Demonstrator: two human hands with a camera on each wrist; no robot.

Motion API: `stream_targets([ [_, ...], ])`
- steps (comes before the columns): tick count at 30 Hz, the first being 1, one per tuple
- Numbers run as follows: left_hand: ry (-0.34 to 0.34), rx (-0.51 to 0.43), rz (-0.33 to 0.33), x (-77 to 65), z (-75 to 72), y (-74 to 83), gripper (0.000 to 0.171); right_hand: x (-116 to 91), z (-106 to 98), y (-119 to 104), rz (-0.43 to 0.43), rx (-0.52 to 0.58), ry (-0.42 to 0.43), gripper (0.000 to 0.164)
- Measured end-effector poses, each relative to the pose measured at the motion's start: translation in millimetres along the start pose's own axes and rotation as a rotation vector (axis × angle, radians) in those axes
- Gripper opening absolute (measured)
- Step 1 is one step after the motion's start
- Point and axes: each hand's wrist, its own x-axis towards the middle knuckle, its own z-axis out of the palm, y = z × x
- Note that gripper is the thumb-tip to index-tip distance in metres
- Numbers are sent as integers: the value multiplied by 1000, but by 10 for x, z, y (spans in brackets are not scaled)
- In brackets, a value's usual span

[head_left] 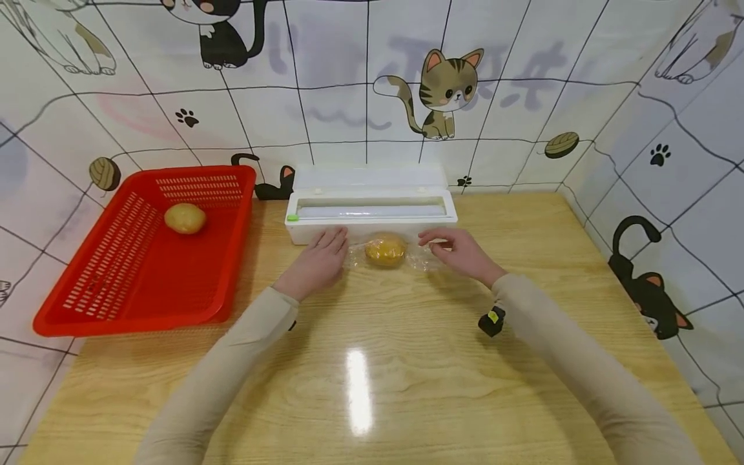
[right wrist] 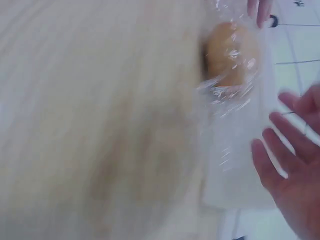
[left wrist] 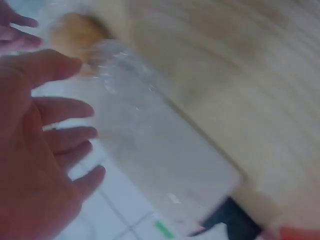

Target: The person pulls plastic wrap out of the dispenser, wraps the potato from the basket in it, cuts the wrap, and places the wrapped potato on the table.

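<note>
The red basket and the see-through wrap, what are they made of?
The red basket looks like moulded plastic: slotted walls, smooth glossy rim. The wrap seems thin, clear plastic film: it crinkles, glints and shows the potato inside.

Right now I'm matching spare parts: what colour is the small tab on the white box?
The small tab is bright green, best seen in the head view.

A glossy wooden table (head_left: 424, 361) bears a red basket (head_left: 168, 278), a white box (head_left: 372, 227) and a film-wrapped potato (head_left: 385, 250).
</note>
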Motion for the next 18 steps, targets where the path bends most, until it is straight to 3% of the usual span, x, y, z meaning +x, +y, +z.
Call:
stream_targets([
  [2,32,-4,-5,34,-80,71,54,64,4,-65,3,-70,3,24],
  [5,78,-56,2,139,-167,233,53,172,81,-128,-4,-246,-70,38],
  [10,39,-154,0,285,-54,406,60,238,312,-147,10,-456,-129,61],
  [13,43,-186,-24,315,29,396,57,195,404,-174,10,-516,-81,58],
  [18,139,-289,-53,378,34,326,37,147,456,-226,4,-564,-23,46],
])
